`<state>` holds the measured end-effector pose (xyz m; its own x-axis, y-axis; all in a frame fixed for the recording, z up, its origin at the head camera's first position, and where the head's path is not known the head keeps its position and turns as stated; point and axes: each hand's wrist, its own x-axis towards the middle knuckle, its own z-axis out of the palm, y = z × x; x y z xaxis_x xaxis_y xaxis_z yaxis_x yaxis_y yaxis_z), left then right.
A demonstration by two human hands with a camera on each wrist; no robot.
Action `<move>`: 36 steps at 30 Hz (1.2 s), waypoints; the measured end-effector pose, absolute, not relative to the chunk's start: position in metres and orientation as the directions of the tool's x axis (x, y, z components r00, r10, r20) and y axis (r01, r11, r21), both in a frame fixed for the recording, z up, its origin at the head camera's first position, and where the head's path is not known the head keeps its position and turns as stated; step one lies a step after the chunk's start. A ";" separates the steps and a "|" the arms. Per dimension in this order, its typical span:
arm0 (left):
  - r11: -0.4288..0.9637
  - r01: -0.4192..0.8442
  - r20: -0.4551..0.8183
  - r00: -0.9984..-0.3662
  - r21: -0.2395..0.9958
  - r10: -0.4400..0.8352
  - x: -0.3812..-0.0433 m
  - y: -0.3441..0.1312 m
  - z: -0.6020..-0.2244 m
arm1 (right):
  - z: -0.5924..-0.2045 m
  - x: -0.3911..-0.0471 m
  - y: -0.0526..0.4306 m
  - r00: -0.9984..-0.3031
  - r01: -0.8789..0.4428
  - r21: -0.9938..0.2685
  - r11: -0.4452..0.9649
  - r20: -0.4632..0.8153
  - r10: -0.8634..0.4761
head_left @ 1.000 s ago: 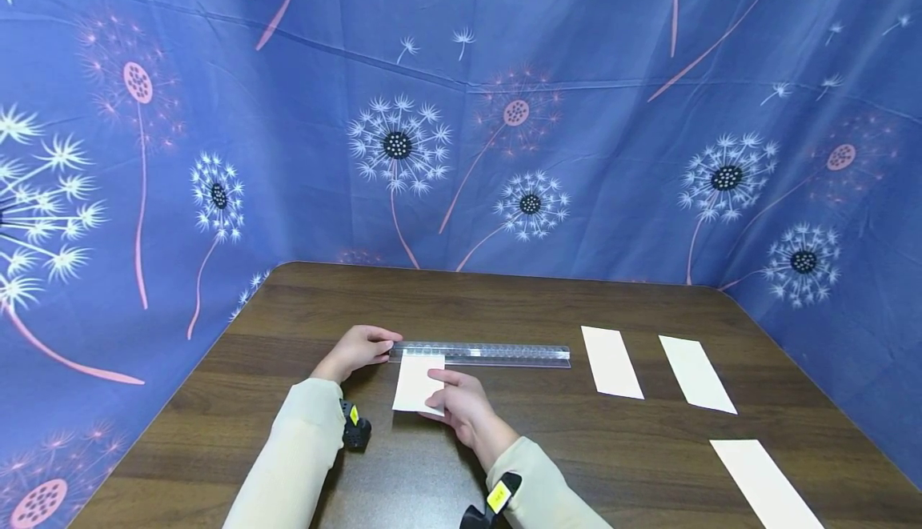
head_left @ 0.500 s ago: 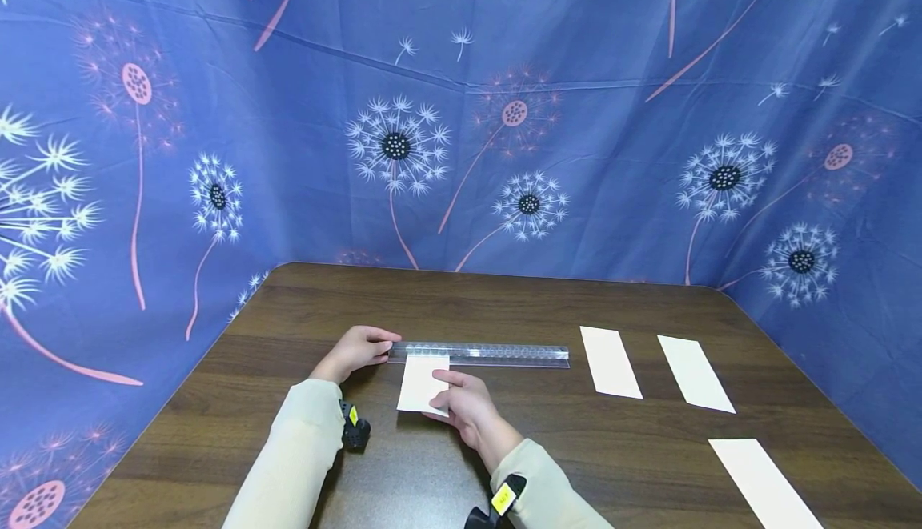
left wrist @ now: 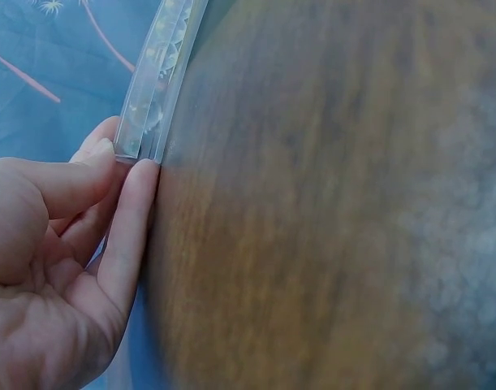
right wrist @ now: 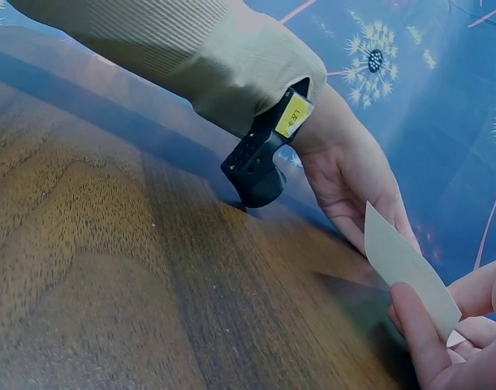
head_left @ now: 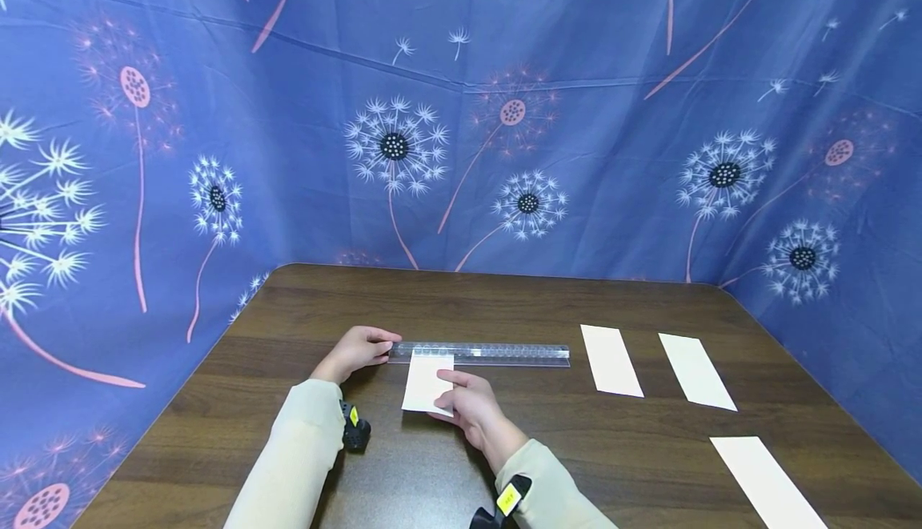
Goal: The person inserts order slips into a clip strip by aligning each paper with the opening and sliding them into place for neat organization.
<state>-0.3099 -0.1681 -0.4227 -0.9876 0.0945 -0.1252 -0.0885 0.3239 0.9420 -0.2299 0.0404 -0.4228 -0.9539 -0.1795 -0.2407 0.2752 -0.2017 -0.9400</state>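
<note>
A clear plastic ruler (head_left: 511, 354) lies crosswise on the brown table in the head view. Its left end is between the thumb and fingers of my left hand (head_left: 358, 349); the left wrist view shows that grip close up on the ruler's end (left wrist: 154, 89). My right hand (head_left: 477, 413) pinches a small white piece of paper (head_left: 425, 389) by its lower right side, thumb and index finger on top. The paper's top edge overlaps the ruler. From the right wrist view, the paper (right wrist: 406, 264) stands tilted, with its near corner in the fingers.
On the right side of the wood-grain table (head_left: 576, 449) lie three more white paper pieces: one just past the ruler (head_left: 612, 360), another farther right (head_left: 697, 370) and a third near the front (head_left: 767, 481). A blue dandelion-print cloth (head_left: 461, 153) hangs behind.
My right hand and the paper have slid a little to the right along the ruler. The left hand and the ruler stay in place.
</note>
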 end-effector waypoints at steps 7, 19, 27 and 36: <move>0.320 -0.090 -0.128 -0.987 0.943 0.102 -0.310 -0.168 -0.422 | -0.424 -0.230 0.042 -0.957 0.261 -0.942 -0.212 -0.224 -0.183; 0.322 -0.092 -0.133 -0.985 0.942 0.109 -0.311 -0.168 -0.421 | -0.426 -0.233 0.048 -0.958 0.259 -0.945 -0.201 -0.225 -0.176; 0.322 -0.087 -0.128 -0.986 0.943 0.110 -0.312 -0.168 -0.421 | -0.427 -0.233 0.052 -0.959 0.262 -0.944 -0.201 -0.231 -0.167; 0.317 -0.079 -0.122 -0.986 0.945 0.118 -0.313 -0.169 -0.422 | -0.425 -0.232 0.057 -0.958 0.263 -0.944 -0.198 -0.232 -0.169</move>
<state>-0.3126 -0.1687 -0.4220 -0.9855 0.1176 -0.1220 -0.0792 0.3168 0.9452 -0.2321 0.0569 -0.4253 -0.9580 -0.1692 -0.2315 0.2631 -0.1978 -0.9443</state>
